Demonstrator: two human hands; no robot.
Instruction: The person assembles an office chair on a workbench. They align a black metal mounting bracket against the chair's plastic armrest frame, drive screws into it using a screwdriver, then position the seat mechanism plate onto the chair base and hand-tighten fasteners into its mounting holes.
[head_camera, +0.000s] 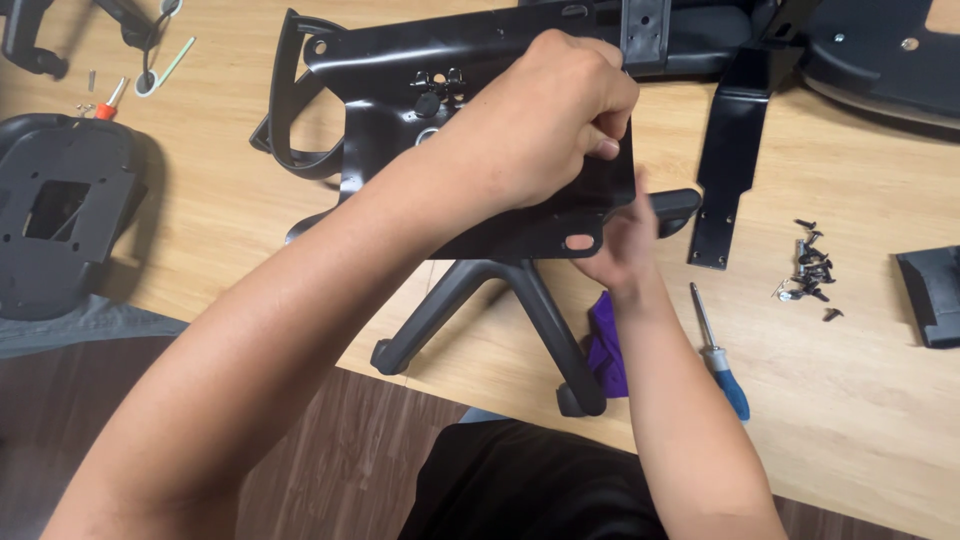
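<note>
Both our hands work the stiff, heavy metal plate (470, 120): left hand (545, 115) clenched on its edge, right hand (625, 245) underneath, fingers hidden.

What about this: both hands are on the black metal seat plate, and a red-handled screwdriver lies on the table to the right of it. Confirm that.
Wrong in one respect: the screwdriver right of the seat plate has a blue handle, not red, as the head view shows. The left hand grips the plate from above; the right hand touches its lower edge.

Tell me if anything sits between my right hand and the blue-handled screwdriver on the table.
Nothing visible does. The right hand is under the black metal plate, and bare table lies between it and the screwdriver.
</note>
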